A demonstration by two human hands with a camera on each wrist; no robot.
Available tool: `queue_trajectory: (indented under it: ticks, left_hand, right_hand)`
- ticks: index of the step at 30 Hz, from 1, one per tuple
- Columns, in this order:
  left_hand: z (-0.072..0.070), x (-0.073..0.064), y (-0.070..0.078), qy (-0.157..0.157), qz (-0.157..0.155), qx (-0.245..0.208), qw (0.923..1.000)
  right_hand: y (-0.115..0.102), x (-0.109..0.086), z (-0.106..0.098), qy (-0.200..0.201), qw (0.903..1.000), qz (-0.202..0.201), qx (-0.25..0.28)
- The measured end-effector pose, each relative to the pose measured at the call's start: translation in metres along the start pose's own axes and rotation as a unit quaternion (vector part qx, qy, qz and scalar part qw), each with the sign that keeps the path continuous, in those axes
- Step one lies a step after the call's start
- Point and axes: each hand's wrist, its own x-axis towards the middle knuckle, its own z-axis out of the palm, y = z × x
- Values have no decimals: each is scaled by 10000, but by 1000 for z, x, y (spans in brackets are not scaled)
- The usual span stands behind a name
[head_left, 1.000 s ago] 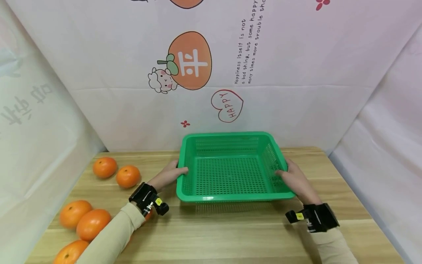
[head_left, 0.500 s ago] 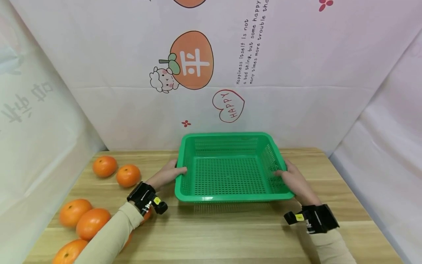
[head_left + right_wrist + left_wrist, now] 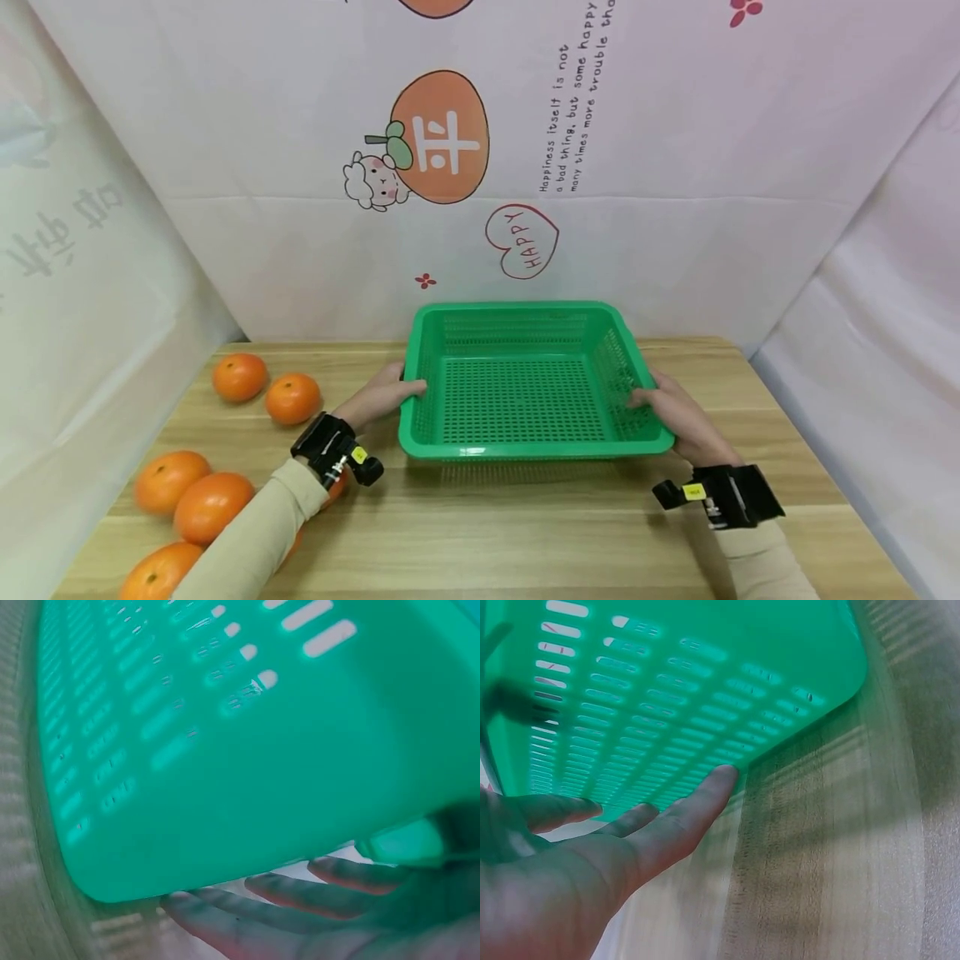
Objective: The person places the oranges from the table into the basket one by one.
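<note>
A green plastic basket (image 3: 525, 451) with slotted walls and a perforated bottom is at the back middle of the table, with nothing in it. My left hand (image 3: 381, 394) holds its left end, thumb over the rim. At the opposite end my right hand (image 3: 681, 414) grips in the same way. In the left wrist view, the left hand's fingers (image 3: 690, 814) extend along the outside of the basket wall (image 3: 802, 637). From the right wrist, the right hand's fingers (image 3: 315, 896) reach under the basket's edge. Whether the basket touches the table cannot be told.
Several orange citrus fruits lie on the left, two near the back, one being this fruit (image 3: 292, 398). Others, such as this orange fruit (image 3: 213, 507), sit nearer, some partly behind my left forearm. A printed white cloth (image 3: 637, 267) hangs behind the wooden table (image 3: 525, 533).
My right wrist has shifted slightly to the right. The basket has hardly moved, and both hands keep their hold on it. The fruits stay where they were.
</note>
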Motion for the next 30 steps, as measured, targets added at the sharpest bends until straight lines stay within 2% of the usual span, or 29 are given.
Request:
queue_trajectory:
  ticks: [7,19,26,30]
  left_hand:
    - [2,-2,3,-17,-61,-21,10000]
    - [1,-6,3,-3,-137,-156,9998]
    - [1,-6,14,316,-285,105,9990]
    - [2,-6,19,398,-388,205,9982]
  right_hand:
    - [5,1,-4,-250,9985,176,453]
    - [6,1,0,-230,9994,26,262]
    - [4,2,3,-80,9998,32,200]
    - [3,1,5,-58,9998,36,167]
